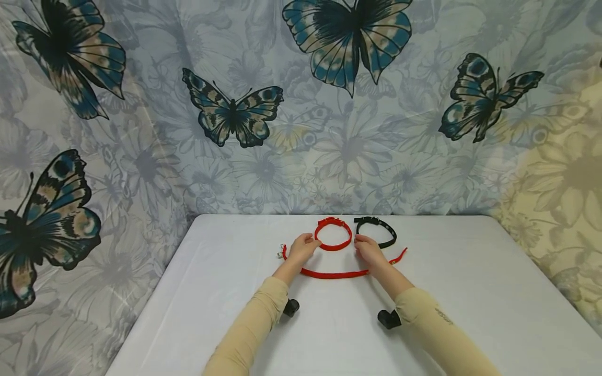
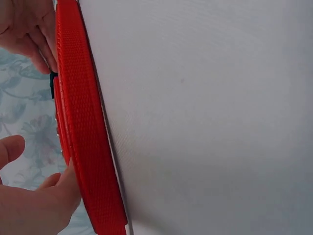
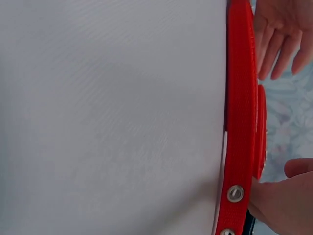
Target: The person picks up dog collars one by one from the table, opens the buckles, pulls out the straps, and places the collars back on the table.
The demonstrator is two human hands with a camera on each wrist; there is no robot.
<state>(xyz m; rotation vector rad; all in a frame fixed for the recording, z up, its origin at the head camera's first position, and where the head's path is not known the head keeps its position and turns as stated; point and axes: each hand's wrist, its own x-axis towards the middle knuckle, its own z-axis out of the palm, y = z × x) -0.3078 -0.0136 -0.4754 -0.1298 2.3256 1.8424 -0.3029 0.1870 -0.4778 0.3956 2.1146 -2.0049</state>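
My left hand (image 1: 302,249) is at the left side of a red collar (image 1: 333,248) fastened into a ring, its fingertips close to the band; contact is hard to tell. Just inside the left edge of a black collar (image 1: 374,221), also closed into a loop, is my right hand (image 1: 370,253). A longer red collar (image 1: 334,275) lies unfastened in a shallow curve beneath both wrists. Its woven band (image 2: 85,117) fills the left wrist view, and metal eyelets (image 3: 235,193) show in the right wrist view. Both hands have relaxed fingers and appear to grip nothing.
The collars lie toward the back edge of a white table (image 1: 211,313). Behind it hangs a cloth backdrop (image 1: 263,177) printed with flowers and butterflies. A small black device (image 1: 291,308) is at the left wrist, another black device (image 1: 389,319) at the right.
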